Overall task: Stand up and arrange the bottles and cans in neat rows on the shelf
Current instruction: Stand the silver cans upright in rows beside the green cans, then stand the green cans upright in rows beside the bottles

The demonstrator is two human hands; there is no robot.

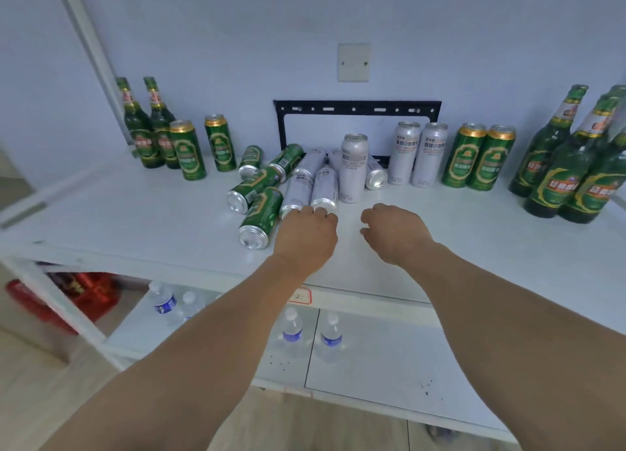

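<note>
Both forearms reach over the shelf (pixel 474 247); left hand (pixel 306 239) apparently touches a toppled silver can (pixel 324 188) at twelve o'clock, fingers curled, grip unclear. Right hand (pixel 394 232) hovers loosely curled, empty. Best: grasp mid-body, tip upright beside the standing silver can (pixel 353 167).

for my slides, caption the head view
Left hand reaches toward fallen cans on a white shelf, right hand alongside.

Stockroom-like room: white shelf (pixel 135 213) stocked with beer cans (pixel 187 150).
</note>
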